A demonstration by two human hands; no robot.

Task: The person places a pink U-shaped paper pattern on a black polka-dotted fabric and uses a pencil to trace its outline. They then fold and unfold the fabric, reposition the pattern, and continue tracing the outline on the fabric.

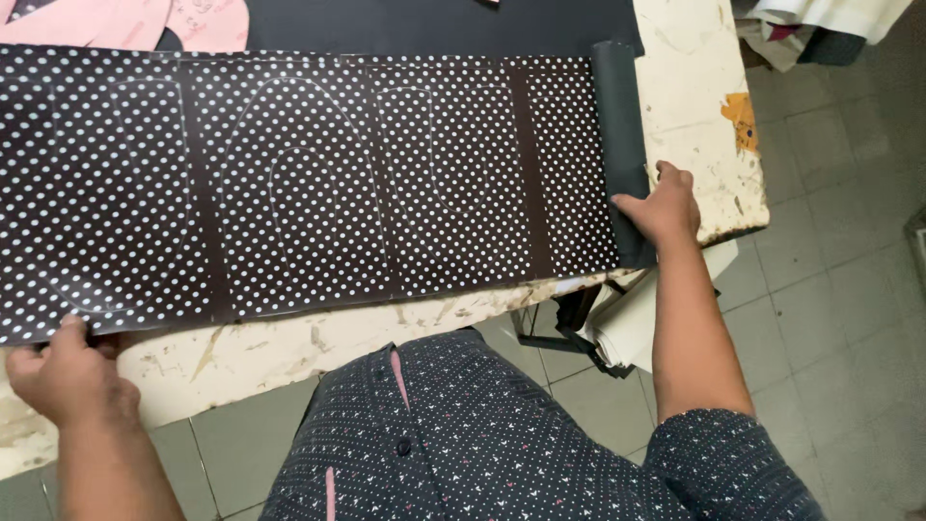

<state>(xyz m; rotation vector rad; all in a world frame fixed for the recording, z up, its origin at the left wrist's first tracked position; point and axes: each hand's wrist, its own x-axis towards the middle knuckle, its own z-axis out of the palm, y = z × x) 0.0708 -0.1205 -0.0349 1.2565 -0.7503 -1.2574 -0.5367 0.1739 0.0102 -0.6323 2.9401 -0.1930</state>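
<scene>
A long strip of dark fabric with white polka dots [309,183] lies flat across a worn cream worktable [289,352]. Faint chalk outlines show on it. At its right end the fabric is wound into a dark roll [617,116]. My right hand [661,207] grips the near end of that roll. My left hand [68,371] pinches the fabric's near edge at the far left, by the table's front edge.
Pink pieces [125,21] lie at the table's back left on a dark sheet [434,24]. Stacked pale material [632,323] sits under the table's right end. Folded cloth [830,19] rests on the grey tiled floor [839,241] at top right.
</scene>
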